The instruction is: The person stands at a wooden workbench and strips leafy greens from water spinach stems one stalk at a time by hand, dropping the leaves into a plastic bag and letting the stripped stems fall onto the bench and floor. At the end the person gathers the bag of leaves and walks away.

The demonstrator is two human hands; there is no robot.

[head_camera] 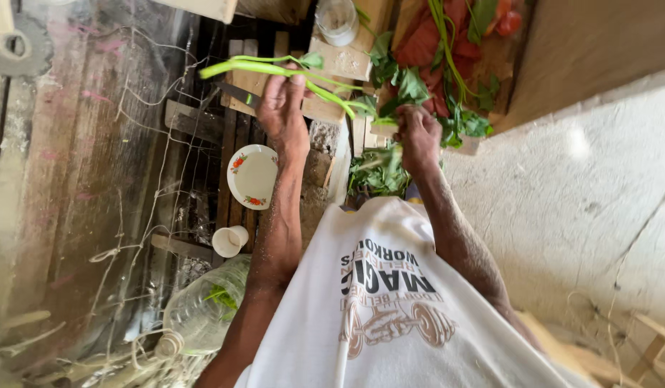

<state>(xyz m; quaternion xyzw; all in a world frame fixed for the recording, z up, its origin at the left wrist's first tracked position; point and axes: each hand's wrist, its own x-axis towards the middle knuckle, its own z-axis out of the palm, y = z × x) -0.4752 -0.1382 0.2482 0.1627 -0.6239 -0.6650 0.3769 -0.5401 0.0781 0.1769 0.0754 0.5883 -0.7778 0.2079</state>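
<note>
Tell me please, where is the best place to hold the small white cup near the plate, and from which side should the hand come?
The white cup seems to lie tipped on its side below the flowered plate. Probably grip it around the body, fingers across its width, coming from above. The plastic bottle crowds the lower side, so the top looks freer.

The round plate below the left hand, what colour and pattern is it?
The plate is white with red-and-green flower motifs near its rim, seen in the head view.
</note>
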